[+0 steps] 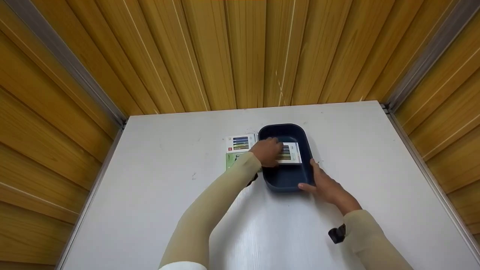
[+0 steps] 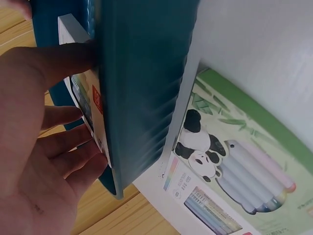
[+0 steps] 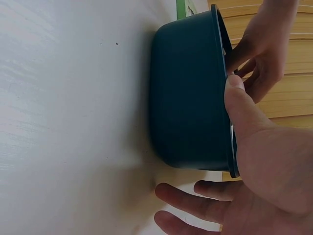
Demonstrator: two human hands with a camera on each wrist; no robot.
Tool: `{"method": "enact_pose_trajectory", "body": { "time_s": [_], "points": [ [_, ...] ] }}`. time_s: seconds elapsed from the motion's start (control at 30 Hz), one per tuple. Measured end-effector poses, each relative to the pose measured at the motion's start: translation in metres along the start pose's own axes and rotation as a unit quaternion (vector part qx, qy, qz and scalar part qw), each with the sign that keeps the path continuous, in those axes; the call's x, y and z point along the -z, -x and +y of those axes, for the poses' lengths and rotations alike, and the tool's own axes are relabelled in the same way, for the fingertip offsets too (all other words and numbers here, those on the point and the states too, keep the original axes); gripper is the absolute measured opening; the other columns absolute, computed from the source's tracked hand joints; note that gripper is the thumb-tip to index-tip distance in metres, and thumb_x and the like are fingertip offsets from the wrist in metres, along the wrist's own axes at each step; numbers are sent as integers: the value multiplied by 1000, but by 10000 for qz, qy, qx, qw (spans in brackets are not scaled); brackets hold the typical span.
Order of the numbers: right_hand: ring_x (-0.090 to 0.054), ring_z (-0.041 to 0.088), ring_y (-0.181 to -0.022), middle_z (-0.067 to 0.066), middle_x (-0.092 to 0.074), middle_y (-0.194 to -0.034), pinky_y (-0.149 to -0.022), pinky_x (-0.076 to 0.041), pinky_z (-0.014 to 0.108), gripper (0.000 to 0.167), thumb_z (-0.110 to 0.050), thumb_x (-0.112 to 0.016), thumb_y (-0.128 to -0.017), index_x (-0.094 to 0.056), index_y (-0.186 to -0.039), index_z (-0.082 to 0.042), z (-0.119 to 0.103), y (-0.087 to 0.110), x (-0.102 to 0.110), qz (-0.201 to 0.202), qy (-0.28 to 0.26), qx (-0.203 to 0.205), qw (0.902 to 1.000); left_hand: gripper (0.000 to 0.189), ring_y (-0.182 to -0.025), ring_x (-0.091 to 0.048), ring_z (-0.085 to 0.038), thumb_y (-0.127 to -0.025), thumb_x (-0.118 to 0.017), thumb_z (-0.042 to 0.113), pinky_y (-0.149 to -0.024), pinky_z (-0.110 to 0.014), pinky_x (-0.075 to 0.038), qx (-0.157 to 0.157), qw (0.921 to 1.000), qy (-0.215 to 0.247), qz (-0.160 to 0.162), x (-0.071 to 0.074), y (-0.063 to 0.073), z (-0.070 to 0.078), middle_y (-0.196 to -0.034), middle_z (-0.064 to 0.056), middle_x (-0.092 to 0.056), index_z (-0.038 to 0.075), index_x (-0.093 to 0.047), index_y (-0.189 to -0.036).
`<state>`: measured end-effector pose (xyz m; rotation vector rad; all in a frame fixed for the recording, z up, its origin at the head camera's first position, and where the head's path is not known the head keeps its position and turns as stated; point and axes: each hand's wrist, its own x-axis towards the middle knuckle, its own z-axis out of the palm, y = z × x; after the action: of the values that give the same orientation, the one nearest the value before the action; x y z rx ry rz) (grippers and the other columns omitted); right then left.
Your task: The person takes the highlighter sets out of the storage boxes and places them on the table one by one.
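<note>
In the head view my left hand (image 1: 267, 152) reaches into a dark blue tub (image 1: 287, 189) and grips a white stationery box (image 1: 296, 153) with coloured sticks on its front. Seen from the left wrist, the thumb lies across this box's near end and the fingers are along its side, by the tub wall (image 2: 142, 88). My right hand (image 1: 330, 187) is at the tub's near right corner. Its thumb (image 3: 237, 88) rests on the rim, while the other fingers (image 3: 195, 200) extend straight outside the wall.
Left of the tub, a second white box (image 1: 240, 143) with coloured sticks lies on the white table (image 1: 168, 195). A green panda box (image 2: 244, 152) lies beside it, partly behind my left arm. Wood-patterned walls (image 1: 243, 56) enclose the table's back and sides.
</note>
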<state>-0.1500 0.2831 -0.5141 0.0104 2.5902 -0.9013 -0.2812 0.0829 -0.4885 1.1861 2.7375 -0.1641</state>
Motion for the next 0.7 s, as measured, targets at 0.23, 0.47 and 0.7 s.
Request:
{"method": "enact_pose_trajectory", "body": {
  "time_s": [0.23,0.47,0.7],
  "points": [
    [-14,50,-144,30,-5,-158,-111,-23,65,107,-55,-58,-90,12,-153,-5,0,-2,0,12,45,-22,10000,59,-115,-57,-21,-85,-70,38,-99,-36,-49,-14,10000,19,43,2,2,1,-128,-6,-58,12,-52,-135],
    [-15,49,-144,30,-6,-158,-111,-23,65,106,-54,-58,-90,12,-153,-6,1,-1,0,28,56,-16,10000,58,-114,-57,-20,-85,-69,38,-99,-35,-49,3,10000,2,48,5,4,1,-129,-6,-58,13,-53,-134],
    [-15,49,-144,30,-6,-158,-111,-23,65,106,-55,-58,-90,12,-153,-6,0,0,0,47,53,7,10000,57,-114,-57,-20,-86,-69,39,-98,-35,-50,12,10000,-5,35,7,5,1,-129,-6,-58,13,-53,-134]
  ]
}}
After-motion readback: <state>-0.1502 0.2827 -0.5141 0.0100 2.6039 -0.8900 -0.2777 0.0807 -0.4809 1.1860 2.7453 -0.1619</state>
